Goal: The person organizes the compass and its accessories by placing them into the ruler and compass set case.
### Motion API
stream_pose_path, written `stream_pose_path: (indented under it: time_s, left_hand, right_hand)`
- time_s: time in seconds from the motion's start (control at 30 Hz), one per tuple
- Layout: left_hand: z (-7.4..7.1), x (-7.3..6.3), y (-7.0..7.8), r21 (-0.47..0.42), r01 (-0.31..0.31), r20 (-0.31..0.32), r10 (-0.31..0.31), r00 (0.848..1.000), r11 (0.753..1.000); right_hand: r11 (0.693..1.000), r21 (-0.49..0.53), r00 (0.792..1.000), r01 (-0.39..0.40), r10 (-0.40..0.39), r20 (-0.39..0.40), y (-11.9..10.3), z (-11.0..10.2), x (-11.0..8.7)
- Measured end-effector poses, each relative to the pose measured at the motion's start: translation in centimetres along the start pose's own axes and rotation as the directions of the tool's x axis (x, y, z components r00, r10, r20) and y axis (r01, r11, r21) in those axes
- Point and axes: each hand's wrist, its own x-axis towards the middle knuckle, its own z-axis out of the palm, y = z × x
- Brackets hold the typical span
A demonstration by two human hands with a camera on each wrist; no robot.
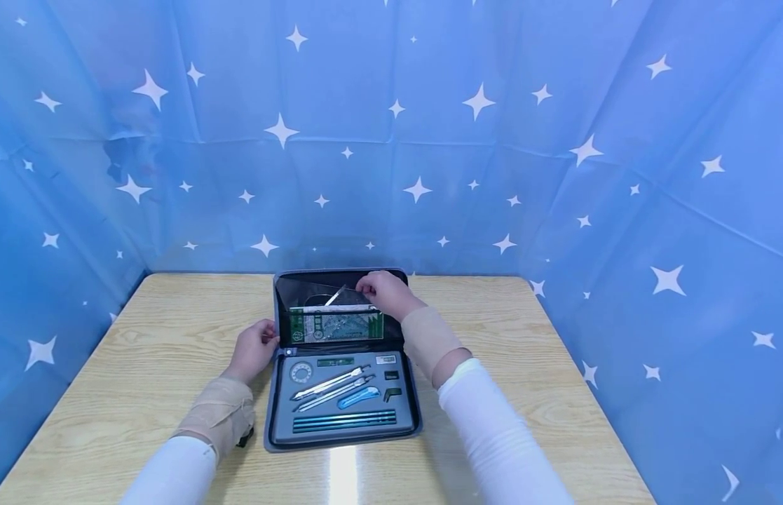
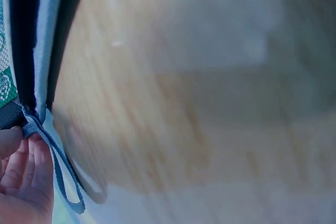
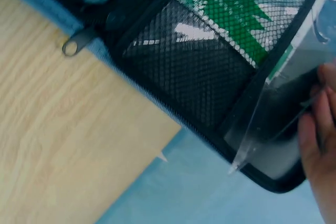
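A grey zippered case (image 1: 270, 421) lies open on the table with its lid raised at the back. My left hand (image 1: 254, 349) pinches the case's fabric edge (image 2: 32, 126) near the hinge, beside a hanging loop. At the top right of the lid, my right hand (image 1: 391, 293) pinches a clear plastic bag (image 3: 251, 129). The bag's lower part sits at the lid's mesh pocket (image 3: 184, 72), whose black trim crosses it. Behind the mesh shows a green and white printed sheet (image 1: 369, 326). A thin silvery piece (image 1: 335, 295) shows through the plastic.
In the case's grey tray lie a white ring (image 1: 301, 372), two silver compasses (image 1: 331, 383), a blue cutter (image 1: 359, 398), several dark green pencils (image 1: 344, 421) and small pieces at right. The wooden table (image 1: 511, 351) meets a blue starred curtain (image 1: 429, 175) behind.
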Motion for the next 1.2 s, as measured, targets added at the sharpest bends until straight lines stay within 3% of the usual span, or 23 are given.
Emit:
stream_pose_path:
  time_s: [0.13,0.23,0.33,0.57,0.73,0.93,1.2]
  left_hand:
    - [0.1,-0.1,0.2,-0.011,-0.007,0.003,0.007,1.0,1.0]
    - [0.0,-0.2,0.3,-0.01,-0.01,0.001,0.01,1.0,1.0]
    - [-0.1,-0.2,0.4,-0.007,-0.008,-0.002,0.008,1.0,1.0]
    - [-0.1,-0.1,0.3,-0.004,-0.014,-0.007,0.014,1.0,1.0]
    - [-0.1,-0.1,0.2,-0.003,-0.019,-0.017,0.019,1.0,1.0]
    - [0.0,-0.1,0.3,0.004,-0.004,-0.005,0.004,1.0,1.0]
    - [0.0,-0.1,0.2,0.005,-0.01,-0.008,0.01,1.0,1.0]
  right_hand:
    - [0.988,-0.153,1.0,0.009,-0.011,-0.011,-0.3,-0.4,-0.5]
    - [0.979,-0.206,1.0,0.004,-0.005,-0.007,-0.8,-0.6,-0.7]
    - [0.982,-0.187,1.0,0.004,-0.007,-0.011,-0.8,-0.9,-0.7]
    - [1.0,0.002,0.999,-0.014,0.014,-0.049,-0.3,-1.2,-0.2]
    - [0.998,0.06,0.998,0.003,0.001,-0.06,-0.6,-0.9,0.2]
    - [0.997,0.075,0.996,0.014,-0.007,-0.09,-0.8,-0.7,0.6]
    - [0.999,0.031,0.998,-0.022,0.024,-0.063,-0.3,-0.1,0.6]
